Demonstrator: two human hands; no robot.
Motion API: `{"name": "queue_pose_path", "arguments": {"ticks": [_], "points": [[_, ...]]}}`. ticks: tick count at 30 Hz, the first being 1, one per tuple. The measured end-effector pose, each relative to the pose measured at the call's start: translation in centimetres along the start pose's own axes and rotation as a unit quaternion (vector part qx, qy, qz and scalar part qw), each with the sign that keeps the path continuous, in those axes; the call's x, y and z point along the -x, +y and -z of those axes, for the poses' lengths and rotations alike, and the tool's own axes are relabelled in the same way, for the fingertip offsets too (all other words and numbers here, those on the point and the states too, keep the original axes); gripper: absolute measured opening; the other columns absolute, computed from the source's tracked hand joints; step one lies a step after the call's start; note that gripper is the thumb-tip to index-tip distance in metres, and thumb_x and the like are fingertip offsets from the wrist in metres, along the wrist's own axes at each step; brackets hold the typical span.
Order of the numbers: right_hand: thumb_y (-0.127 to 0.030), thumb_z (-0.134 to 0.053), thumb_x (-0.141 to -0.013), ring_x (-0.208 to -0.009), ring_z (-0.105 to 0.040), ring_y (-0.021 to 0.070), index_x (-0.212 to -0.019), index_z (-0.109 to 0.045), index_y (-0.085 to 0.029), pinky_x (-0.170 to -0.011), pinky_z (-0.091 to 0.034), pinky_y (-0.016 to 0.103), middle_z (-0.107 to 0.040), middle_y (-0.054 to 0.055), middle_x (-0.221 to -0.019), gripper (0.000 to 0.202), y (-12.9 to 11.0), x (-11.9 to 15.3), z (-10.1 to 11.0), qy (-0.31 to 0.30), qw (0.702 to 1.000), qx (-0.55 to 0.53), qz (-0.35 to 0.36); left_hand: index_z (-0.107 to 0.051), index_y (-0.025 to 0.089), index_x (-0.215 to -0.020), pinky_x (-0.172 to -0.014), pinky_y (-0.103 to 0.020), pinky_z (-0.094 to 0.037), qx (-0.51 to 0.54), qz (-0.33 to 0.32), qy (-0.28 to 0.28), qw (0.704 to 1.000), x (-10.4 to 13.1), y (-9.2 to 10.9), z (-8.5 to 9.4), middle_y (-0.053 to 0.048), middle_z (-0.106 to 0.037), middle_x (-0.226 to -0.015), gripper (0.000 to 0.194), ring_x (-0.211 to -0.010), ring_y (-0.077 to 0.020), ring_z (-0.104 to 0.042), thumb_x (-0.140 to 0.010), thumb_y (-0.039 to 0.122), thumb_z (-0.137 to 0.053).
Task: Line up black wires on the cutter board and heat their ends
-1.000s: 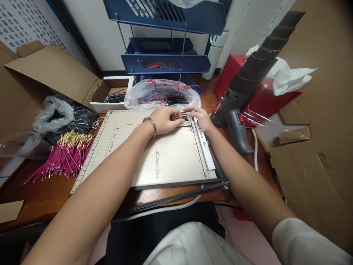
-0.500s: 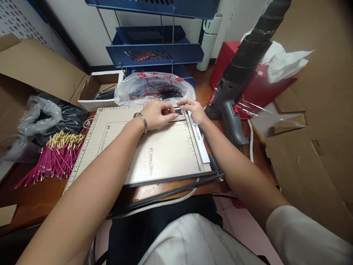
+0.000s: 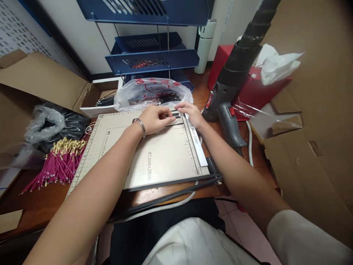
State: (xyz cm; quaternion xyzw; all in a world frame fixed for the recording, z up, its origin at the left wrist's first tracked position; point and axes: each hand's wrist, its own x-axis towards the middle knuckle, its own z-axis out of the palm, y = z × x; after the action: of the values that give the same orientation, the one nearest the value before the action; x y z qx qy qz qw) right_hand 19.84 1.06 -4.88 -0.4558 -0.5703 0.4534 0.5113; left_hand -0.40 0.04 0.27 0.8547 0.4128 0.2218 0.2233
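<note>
A cream paper cutter board [image 3: 165, 154], printed with a grid and size marks, lies on the wooden desk. My left hand [image 3: 154, 119], with a metal bangle at the wrist, is bent over its far right part. Thumb and forefinger close on thin black pieces [image 3: 174, 115] lying at the board's far right; their exact kind is too small to tell. My right hand [image 3: 191, 113] rests over the cutter's white edge strip [image 3: 199, 149], fingers stretched toward the far ends of the black pieces. The two hands are close but apart.
Behind the board stand a clear plastic bag [image 3: 132, 94] of black strands and a white box [image 3: 95, 106]. Magenta wires with gold ends [image 3: 62, 162] lie left. A heat gun [image 3: 228, 99] and red tissue box [image 3: 275, 95] are right. Blue shelves [image 3: 154, 62] rise behind.
The view has tilted slightly, so the scene sits a little lower. Both hands stay by the black pieces; the fingers have shifted only slightly.
</note>
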Motion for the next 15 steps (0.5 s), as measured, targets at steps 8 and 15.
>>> {"name": "queue_pose_path", "arguments": {"ticks": [8,15], "points": [[-0.04,-0.069,-0.067,-0.114,-0.063,0.0267,-0.087,-0.073,-0.022,-0.116,-0.04,0.044,-0.074,0.002,-0.098,0.027,0.23,0.08,0.19,-0.002,1.0,0.005,-0.007,-0.075,0.017,-0.079,-0.064,-0.029,-0.034,0.004,-0.001,0.001,1.0,0.01,-0.22,-0.25,0.001,-0.058,-0.059,0.029,-0.059,-0.0132,-0.048,-0.084,0.045,-0.066],[-0.04,-0.069,-0.066,-0.11,-0.063,0.0272,-0.086,-0.075,-0.022,-0.111,-0.043,0.044,-0.074,0.003,-0.099,0.027,0.08,0.26,0.19,0.002,1.0,0.019,-0.003,-0.074,0.017,-0.075,-0.065,-0.031,-0.035,0.001,-0.037,0.048,0.998,0.05,-0.66,-0.61,-0.001,-0.062,-0.061,0.03,-0.059,-0.0142,-0.051,-0.086,0.042,-0.063]]}}
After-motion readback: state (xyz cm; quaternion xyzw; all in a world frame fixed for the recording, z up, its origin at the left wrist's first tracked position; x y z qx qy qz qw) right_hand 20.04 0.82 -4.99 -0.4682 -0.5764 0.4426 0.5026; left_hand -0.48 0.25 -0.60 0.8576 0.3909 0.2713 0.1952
